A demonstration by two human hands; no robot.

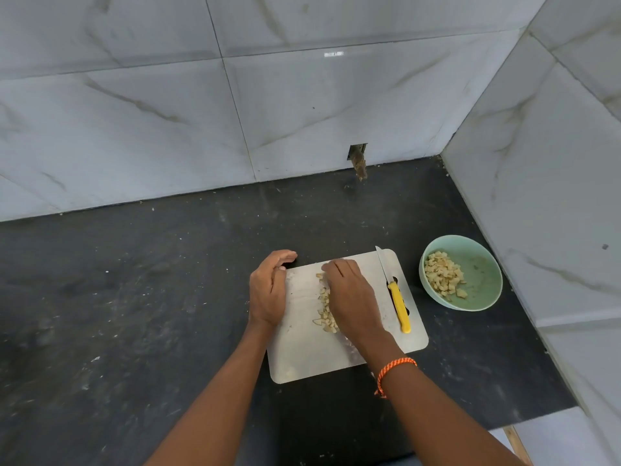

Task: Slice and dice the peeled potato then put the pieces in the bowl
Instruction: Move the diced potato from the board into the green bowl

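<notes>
Two forearms are reaching in from the near edge over a dark countertop (134, 297), the right wrist wearing an orange braided band (393, 368). A pale cutting board (309, 358) is lying on the countertop. The right hand (349, 297) is resting palm-down on the board, its fingers lying relaxed against a row of diced potato pieces (324, 307) at the board's centre. The left hand (268, 290) is standing edge-on at the board's left edge, fingers loosely curved and holding nothing, apart from the right hand with the dice between them. A yellow-handled knife (396, 297) is lying along the board's right side, untouched. Right of the board, a green bowl (484, 267) is holding more potato pieces (443, 274). Beyond the board, marble-patterned wall tiles (302, 95) are rising.
</notes>
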